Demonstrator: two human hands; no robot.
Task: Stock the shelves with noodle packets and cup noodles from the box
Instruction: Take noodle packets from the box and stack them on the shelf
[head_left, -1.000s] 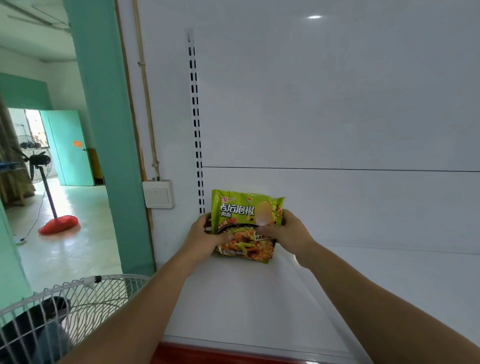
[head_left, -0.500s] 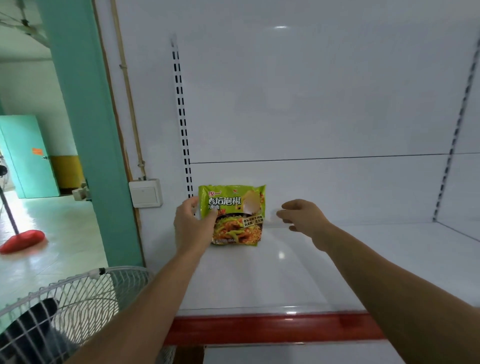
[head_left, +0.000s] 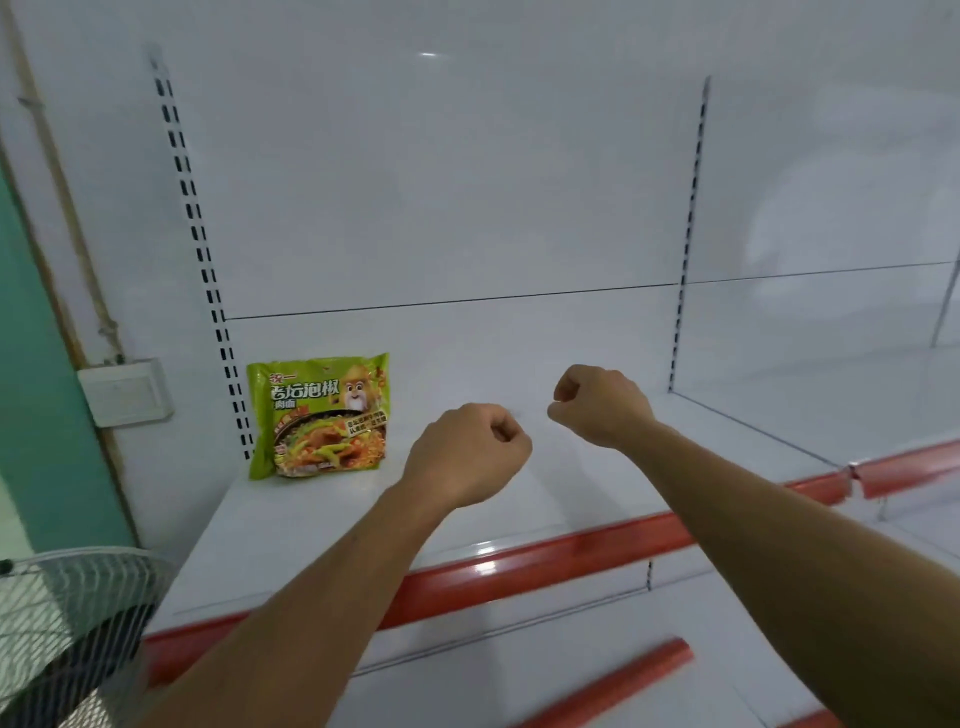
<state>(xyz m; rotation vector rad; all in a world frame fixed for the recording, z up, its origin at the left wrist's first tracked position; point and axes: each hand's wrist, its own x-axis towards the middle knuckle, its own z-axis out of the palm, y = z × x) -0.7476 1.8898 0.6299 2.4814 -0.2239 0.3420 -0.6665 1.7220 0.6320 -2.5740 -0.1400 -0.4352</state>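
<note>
White shelf (head_left: 363, 525) carries one green noodle packet (head_left: 319, 415) standing upright at its back left corner against the back panel (head_left: 467, 208); left grip (head_left: 467, 452) and right grip (head_left: 602, 405) hover curled, holding nothing. Next packets should probably stand flush beside it, faces forward

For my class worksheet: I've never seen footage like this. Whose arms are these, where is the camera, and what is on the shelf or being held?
There is no machine here. These are a person's two bare arms, filmed by one wide-angle camera worn on the head, looking forward and down. The left hand and the right hand hover over a white shelf, fingers curled, holding nothing. One green noodle packet stands at the shelf's back left corner, apart from both hands. A wire fan guard shows at lower left, and a wall switch sits left of the shelving.
</note>
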